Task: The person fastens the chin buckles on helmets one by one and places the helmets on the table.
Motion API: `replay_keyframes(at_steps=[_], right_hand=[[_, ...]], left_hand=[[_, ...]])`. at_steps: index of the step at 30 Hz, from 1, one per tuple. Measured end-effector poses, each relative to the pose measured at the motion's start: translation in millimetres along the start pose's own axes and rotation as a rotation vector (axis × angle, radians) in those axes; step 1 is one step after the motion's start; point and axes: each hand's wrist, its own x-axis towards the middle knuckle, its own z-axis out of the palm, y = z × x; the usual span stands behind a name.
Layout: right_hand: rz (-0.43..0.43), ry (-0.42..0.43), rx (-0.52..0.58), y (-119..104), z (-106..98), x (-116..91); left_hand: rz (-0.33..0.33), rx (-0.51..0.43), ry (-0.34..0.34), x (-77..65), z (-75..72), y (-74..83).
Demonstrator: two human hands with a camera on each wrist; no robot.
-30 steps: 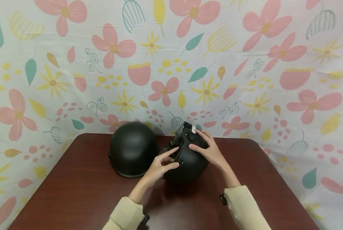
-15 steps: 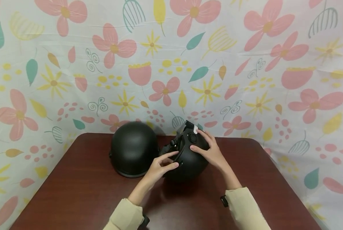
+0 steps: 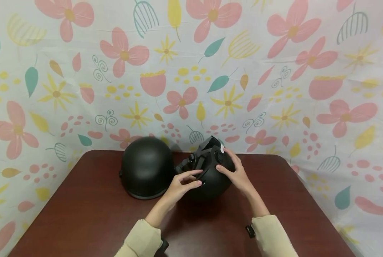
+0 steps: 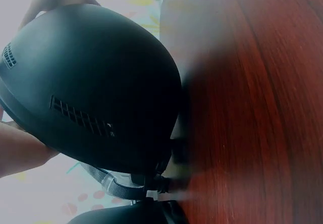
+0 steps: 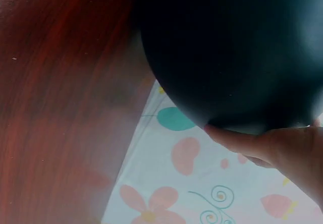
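A black helmet (image 3: 212,182) with a round side knob and dark fittings along its open side is tipped over on the table, its opening facing the back left. My left hand (image 3: 178,189) grips its near left rim, thumb on the outer shell and fingers reaching over the edge. The right hand (image 3: 238,173) holds the upper right part, thumb on the shell and fingers close to a white tab (image 3: 222,148). In the left wrist view, two slotted vents mark the smooth shell (image 4: 111,72), and a grey strap (image 4: 121,188) hangs below. Most of the helmet's inside is hidden.
A second black helmet (image 3: 148,166) sits dome up just left of the held one, near the back edge. Both are on a dark red-brown wooden table (image 3: 82,221). A flower-printed cloth (image 3: 182,71) hangs behind the table.
The held helmet has turned slightly to the right, so more of its dark inner fittings show. Both hands keep their grip and move with it. The other helmet stays put.
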Motion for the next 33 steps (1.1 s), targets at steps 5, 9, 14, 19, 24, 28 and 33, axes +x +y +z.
replay_keyframes(at_steps=[5, 9, 14, 19, 24, 28, 33], right_hand=[[0.024, 0.001, 0.031, 0, -2, -1], [0.019, -0.007, 0.007, -5, -4, 1], [0.005, -0.022, -0.063, -12, -8, 5], [-0.01, -0.008, -0.101, -22, -8, 6], [-0.061, 0.0, -0.135, -31, -4, 7], [-0.026, 0.003, -0.151, -32, -3, 5], [-0.01, 0.013, -0.15, -29, -5, 4]], left_hand=[[0.019, 0.007, -0.004, 2.2, 1.3, 2.3], [0.048, 0.026, 0.01, 4.3, 0.1, 4.9], [0.06, 0.035, 0.009, 3.3, -0.6, 5.9], [0.057, 0.057, 0.0, 3.4, 1.4, 6.3], [0.075, 0.119, -0.026, 3.4, 6.3, 9.0], [0.087, 0.141, -0.034, 2.0, 8.5, 9.4], [0.097, 0.137, -0.036, 1.1, 8.0, 9.2]])
